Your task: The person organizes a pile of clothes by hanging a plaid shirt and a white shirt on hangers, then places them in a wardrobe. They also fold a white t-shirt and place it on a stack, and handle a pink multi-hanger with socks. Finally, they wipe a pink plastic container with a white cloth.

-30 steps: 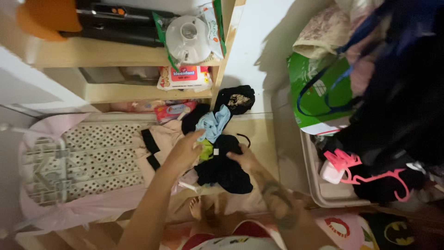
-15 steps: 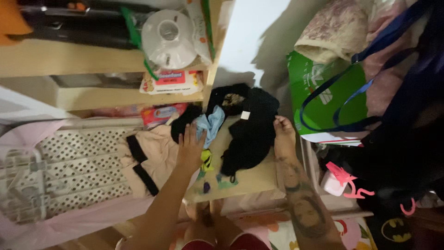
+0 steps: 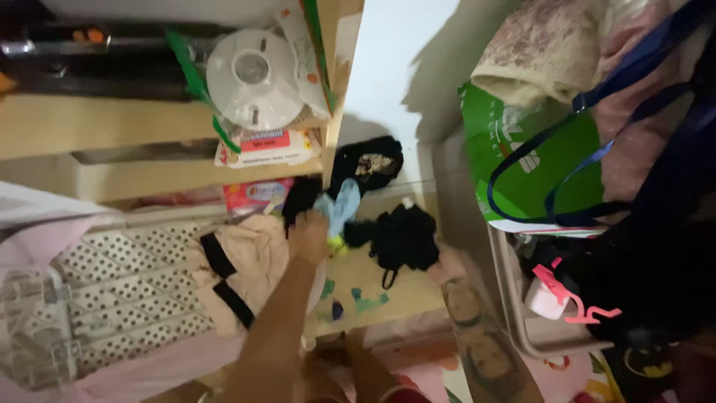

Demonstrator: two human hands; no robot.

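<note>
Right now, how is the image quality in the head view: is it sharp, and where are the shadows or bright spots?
Head view: soft throughout, motion blur smearing the left hand and the black garment; the white wall is brightest, with a dark shadow beside the green bag; the right hand is blurred, its grip unreadable.

Location type: a home, specifically a storage corner of a bedroom or closet area.

Evidence:
- A light wooden shelf unit (image 3: 156, 123) stands at far left, holding a round white plastic container (image 3: 253, 78) and flat packets (image 3: 270, 145).
- A small low wooden surface (image 3: 373, 287) carries loose clothing: black garments (image 3: 403, 239), a light blue piece (image 3: 341, 203) and a beige garment with black trim (image 3: 246, 261).
- A green shopping bag with blue handles (image 3: 522, 157) sits at right, with folded floral bedding (image 3: 537, 56) above it.
- A pale plastic bin (image 3: 522, 321) at near right holds a pink hanger (image 3: 570, 298).
- A pink perforated panel (image 3: 119, 291) lies at left.
</note>
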